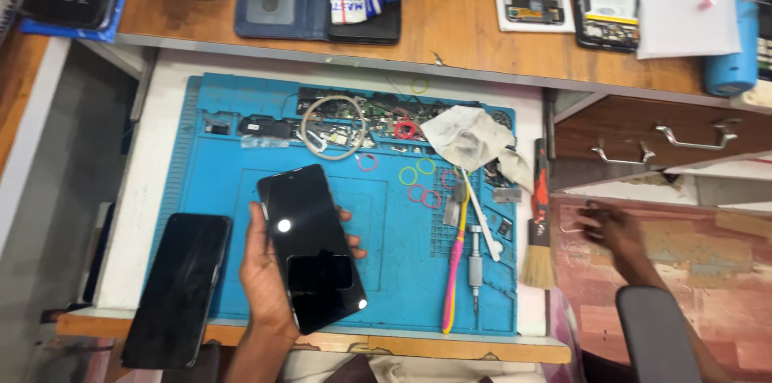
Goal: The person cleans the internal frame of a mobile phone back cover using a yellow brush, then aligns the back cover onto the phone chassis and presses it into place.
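Head view: left hand [269,270] fingers grasp black phone [312,246]; right hand [611,230] blurred, unclear

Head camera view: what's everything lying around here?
Work mat: one, blue, on the white pull-out tray.
Held phone: one, black, over the mat.
Second phone: one, black, at the mat's left edge.
Cloth: one, white, crumpled, on the mat's upper right.
Small rings: several, red, pink and green, mid-mat.
Screwdriver: one, grey, on the mat's right.
Brush: one, red handle, right of the mat.
Drawer handles: two, metal, on the wooden drawer.
Hands: left hand holds the phone; right hand blurred, in the open drawer.
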